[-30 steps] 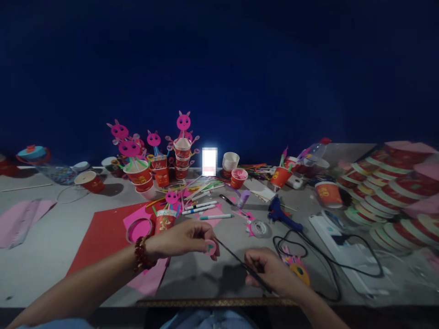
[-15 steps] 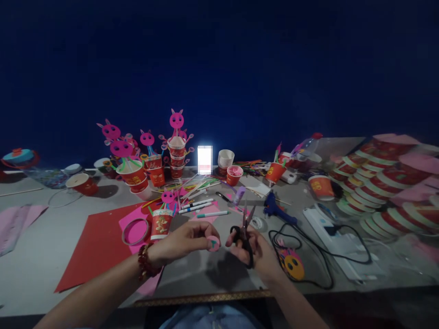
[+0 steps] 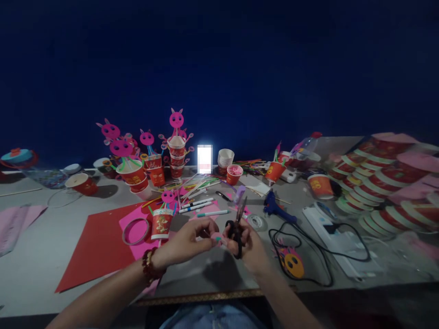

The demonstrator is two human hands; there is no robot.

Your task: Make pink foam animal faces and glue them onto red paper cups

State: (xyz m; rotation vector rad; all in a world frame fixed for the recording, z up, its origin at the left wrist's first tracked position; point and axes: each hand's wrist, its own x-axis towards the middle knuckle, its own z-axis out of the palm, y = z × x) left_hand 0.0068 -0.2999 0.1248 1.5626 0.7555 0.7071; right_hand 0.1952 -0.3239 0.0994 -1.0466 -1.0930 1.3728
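Note:
Between the fingers of my left hand [image 3: 195, 237] is a small pink paper disc [image 3: 216, 236] with a green mark on it. My right hand [image 3: 247, 244] grips black-handled scissors [image 3: 236, 230], their blades pointing up and away. The fingertips of my right hand reach the disc's right edge, and the two hands nearly meet. Left of them stands a red paper cup [image 3: 161, 224] with a pink paper bunny face [image 3: 168, 196] on it. A roll of clear tape [image 3: 255, 221] lies just beyond my right hand.
Red card [image 3: 99, 246] and a tape ring [image 3: 135, 230] lie at left. Several markers [image 3: 212, 213] lie ahead. On the right are a blue glue gun [image 3: 277, 209], a black cable [image 3: 331, 274], a white power strip [image 3: 338, 242], and stacked cups [image 3: 384, 183].
My right hand has moved left with the scissors, and its fingertips now reach the pink disc. The disc has shifted slightly right and up in my left hand.

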